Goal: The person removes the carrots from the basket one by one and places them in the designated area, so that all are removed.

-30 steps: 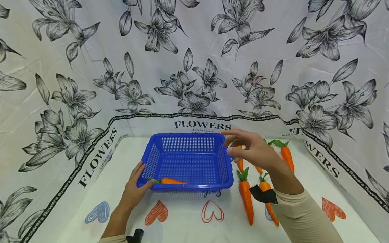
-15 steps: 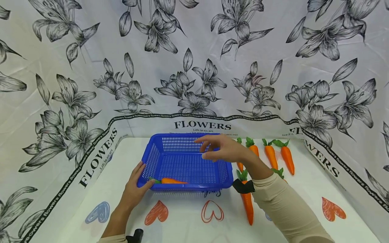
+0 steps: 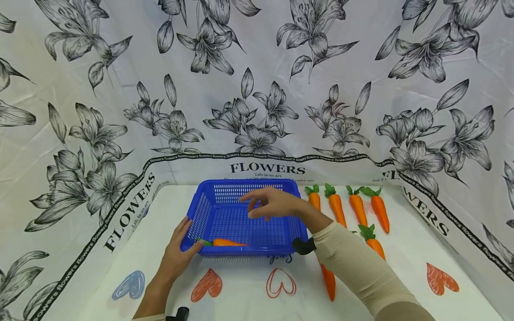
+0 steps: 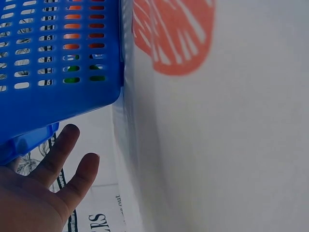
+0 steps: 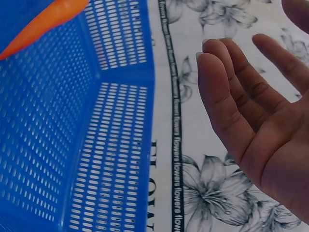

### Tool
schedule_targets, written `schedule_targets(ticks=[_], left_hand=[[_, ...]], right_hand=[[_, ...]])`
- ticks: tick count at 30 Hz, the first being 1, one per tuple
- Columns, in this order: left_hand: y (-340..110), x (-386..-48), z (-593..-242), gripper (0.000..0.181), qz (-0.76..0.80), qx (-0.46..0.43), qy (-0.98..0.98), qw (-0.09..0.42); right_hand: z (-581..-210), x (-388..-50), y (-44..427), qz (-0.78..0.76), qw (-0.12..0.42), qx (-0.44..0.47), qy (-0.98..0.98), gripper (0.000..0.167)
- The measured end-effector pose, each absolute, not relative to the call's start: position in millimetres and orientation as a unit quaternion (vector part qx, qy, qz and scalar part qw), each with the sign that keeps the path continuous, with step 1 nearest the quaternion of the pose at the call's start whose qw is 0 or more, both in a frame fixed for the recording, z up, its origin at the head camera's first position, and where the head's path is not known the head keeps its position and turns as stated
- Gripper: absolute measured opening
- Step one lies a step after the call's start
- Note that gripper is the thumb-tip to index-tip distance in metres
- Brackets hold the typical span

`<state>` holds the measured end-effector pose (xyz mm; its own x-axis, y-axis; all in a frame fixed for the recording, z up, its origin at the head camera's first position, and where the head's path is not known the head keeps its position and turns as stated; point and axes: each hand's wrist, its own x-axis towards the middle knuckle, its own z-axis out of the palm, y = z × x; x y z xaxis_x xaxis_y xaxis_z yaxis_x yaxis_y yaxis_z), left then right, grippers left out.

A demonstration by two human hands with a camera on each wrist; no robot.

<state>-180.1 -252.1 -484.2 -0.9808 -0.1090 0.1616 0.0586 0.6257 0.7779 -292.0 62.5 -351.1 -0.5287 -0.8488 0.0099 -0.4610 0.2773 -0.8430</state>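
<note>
A blue plastic basket (image 3: 250, 214) with perforated sides stands on the white table. Inside it, one orange carrot (image 3: 228, 242) with green leaves lies along the near wall. My left hand (image 3: 180, 247) holds the basket's near left corner, thumb over the rim; in the left wrist view, two of its fingers (image 4: 79, 181) stretch out spread beside the wall. Over the basket's middle hovers my right hand (image 3: 273, 203), its fingers loosely bent around nothing. The right wrist view shows that hand's palm side (image 5: 270, 130) bare, apart from the basket and carrot.
Right of the basket lie several more carrots: a back row including one at the far right (image 3: 379, 212), a nearer one (image 3: 375, 246), and one (image 3: 328, 281) partly behind my right sleeve (image 3: 357, 263). A flower-printed cloth (image 3: 257, 49) hangs behind the table.
My right hand has moved left from the basket's right rim to above its middle, uncovering carrots at the back right. The left hand and basket stay put.
</note>
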Motion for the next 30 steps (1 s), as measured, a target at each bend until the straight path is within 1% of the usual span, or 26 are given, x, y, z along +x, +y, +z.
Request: schedule_targets(ticks=[8,15,18,25,30], left_hand=[[-253.2,-180.6,-483.4,0.078,-0.431,0.012,-0.897,0.101],[-252.8,-179.3,-483.2,0.078,-0.43,0.005,-0.897,0.107],[-252.6,-178.0,-484.0,0.078,-0.431,0.004,-0.896,0.103],[-253.3,-178.2,-481.8,0.076,-0.43,0.009,-0.897,0.102],[-252.0,-178.7,-481.3,0.076,-0.424,0.005,-0.9,0.098]], right_hand=[[-366.2,-307.2,40.6,-0.391,0.255,-0.425,0.776,0.044],[-381.3,-322.0,22.7,-0.354,0.296,-0.44,0.771,0.045],[-387.4,-326.1,15.5,-0.346,0.312,-0.433,0.772,0.045],[-396.6,-334.2,-3.9,-0.319,0.328,-0.427,0.78,0.043],[-403.8,-336.6,-13.8,-0.309,0.353,-0.404,0.786,0.042]])
